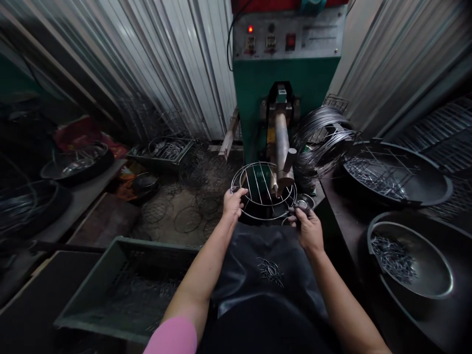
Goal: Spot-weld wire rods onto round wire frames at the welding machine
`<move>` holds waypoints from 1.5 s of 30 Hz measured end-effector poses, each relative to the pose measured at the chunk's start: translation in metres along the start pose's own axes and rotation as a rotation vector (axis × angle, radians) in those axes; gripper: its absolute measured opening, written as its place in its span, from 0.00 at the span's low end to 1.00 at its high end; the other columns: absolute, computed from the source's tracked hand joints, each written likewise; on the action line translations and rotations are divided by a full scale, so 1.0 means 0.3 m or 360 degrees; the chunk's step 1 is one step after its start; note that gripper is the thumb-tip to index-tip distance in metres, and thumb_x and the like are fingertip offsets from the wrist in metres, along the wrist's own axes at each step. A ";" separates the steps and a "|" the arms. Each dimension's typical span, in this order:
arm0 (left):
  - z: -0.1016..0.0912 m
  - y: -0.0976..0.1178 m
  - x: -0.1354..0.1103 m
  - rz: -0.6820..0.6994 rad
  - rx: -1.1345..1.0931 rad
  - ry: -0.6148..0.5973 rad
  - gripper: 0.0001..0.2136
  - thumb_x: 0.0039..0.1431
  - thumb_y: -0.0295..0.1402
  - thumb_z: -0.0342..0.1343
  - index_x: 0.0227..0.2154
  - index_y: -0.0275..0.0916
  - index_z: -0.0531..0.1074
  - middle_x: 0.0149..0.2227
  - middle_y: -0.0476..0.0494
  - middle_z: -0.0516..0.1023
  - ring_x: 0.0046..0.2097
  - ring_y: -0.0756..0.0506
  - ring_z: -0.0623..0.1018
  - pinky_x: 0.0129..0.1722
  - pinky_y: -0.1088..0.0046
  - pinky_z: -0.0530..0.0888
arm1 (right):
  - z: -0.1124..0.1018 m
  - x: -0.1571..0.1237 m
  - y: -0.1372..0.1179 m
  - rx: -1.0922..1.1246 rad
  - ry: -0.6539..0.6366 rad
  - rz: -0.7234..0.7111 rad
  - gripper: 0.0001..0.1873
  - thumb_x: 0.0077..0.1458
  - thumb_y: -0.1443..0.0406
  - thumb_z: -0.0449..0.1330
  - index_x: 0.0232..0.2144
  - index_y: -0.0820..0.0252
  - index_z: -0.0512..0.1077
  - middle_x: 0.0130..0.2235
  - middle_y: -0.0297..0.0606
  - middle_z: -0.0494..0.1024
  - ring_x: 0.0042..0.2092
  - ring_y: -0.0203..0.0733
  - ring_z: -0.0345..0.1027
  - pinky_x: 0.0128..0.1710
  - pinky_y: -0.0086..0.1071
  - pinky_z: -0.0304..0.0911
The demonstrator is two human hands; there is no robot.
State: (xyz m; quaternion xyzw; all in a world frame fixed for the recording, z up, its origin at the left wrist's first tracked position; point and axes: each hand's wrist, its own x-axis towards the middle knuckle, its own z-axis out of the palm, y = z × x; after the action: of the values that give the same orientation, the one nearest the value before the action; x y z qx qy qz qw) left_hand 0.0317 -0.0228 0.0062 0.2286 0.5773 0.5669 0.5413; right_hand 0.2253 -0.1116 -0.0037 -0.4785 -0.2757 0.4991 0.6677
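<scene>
A round wire rack (260, 199), made of thin rings with several straight bars across, is held up in front of the welding machine's electrodes (283, 169). My left hand (234, 201) is closed on its left rim, the thumb lying over the top. At the right rim my right hand (308, 226) is closed with fingers pinched; a thin curved wire shows beside the fingertips, and whether they pinch that too I cannot tell. The rack's right side passes around the lower electrode. On the dark apron (243, 250) over my lap lies a small heap of bent wire pieces (271, 272).
The green machine (250, 98) stands ahead, its red lamp lit. Coiled wire (324, 137) hangs at its right. Pans of wire pieces (393, 258) rest on the right-hand bench. To the left are a green crate (88, 295) and wire rings (188, 219) on the floor.
</scene>
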 end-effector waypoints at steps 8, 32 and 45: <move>0.007 -0.002 -0.017 -0.0046 -0.0042 -0.0065 0.14 0.29 0.30 0.62 0.23 0.37 0.64 0.17 0.58 0.58 0.17 0.58 0.54 0.15 0.82 0.47 | 0.031 -0.017 0.028 -0.0384 -0.0075 -0.0336 0.11 0.46 0.58 0.62 0.30 0.58 0.70 0.31 0.35 0.77 0.26 0.35 0.71 0.24 0.27 0.64; -0.007 0.006 0.006 0.0030 -0.0058 -0.0110 0.21 0.29 0.30 0.62 0.31 0.38 0.64 0.20 0.57 0.62 0.18 0.58 0.58 0.15 0.83 0.48 | 0.023 -0.020 0.071 -0.0934 -0.0243 -0.0425 0.12 0.49 0.55 0.58 0.29 0.58 0.71 0.23 0.33 0.74 0.24 0.38 0.69 0.27 0.30 0.63; -0.003 -0.008 0.006 0.0018 -0.0041 -0.0054 0.20 0.29 0.31 0.63 0.30 0.38 0.65 0.19 0.57 0.61 0.18 0.58 0.57 0.16 0.83 0.49 | 0.043 -0.014 0.085 -0.0624 -0.0159 -0.0211 0.17 0.45 0.52 0.62 0.28 0.58 0.69 0.27 0.35 0.75 0.25 0.41 0.72 0.26 0.31 0.64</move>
State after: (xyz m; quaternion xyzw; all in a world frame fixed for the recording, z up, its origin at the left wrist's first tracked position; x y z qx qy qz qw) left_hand 0.0312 -0.0221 0.0032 0.2343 0.5595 0.5735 0.5507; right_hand 0.2025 -0.1098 -0.0216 -0.5546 -0.4312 0.4141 0.5787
